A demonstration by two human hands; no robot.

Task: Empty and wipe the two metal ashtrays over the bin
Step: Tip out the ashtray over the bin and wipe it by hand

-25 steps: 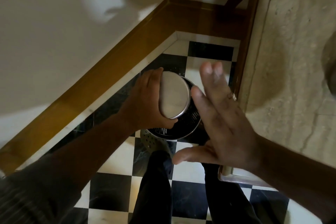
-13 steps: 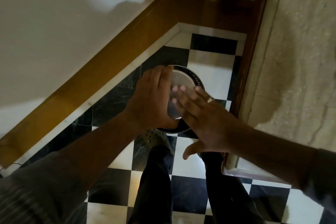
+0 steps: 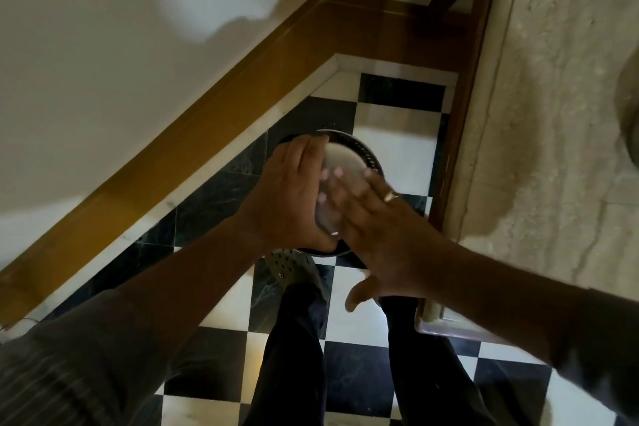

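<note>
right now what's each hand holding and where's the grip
The left hand holds a metal ashtray by its rim, tilted over the bin. The right hand grips nothing; its open fingers press flat on the ashtray's base.

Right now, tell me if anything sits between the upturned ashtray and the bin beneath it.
Nothing visible does. The left hand holds the ashtray tilted directly over the bin, and the right hand lies flat on its upturned base, above it rather than under it.
</note>
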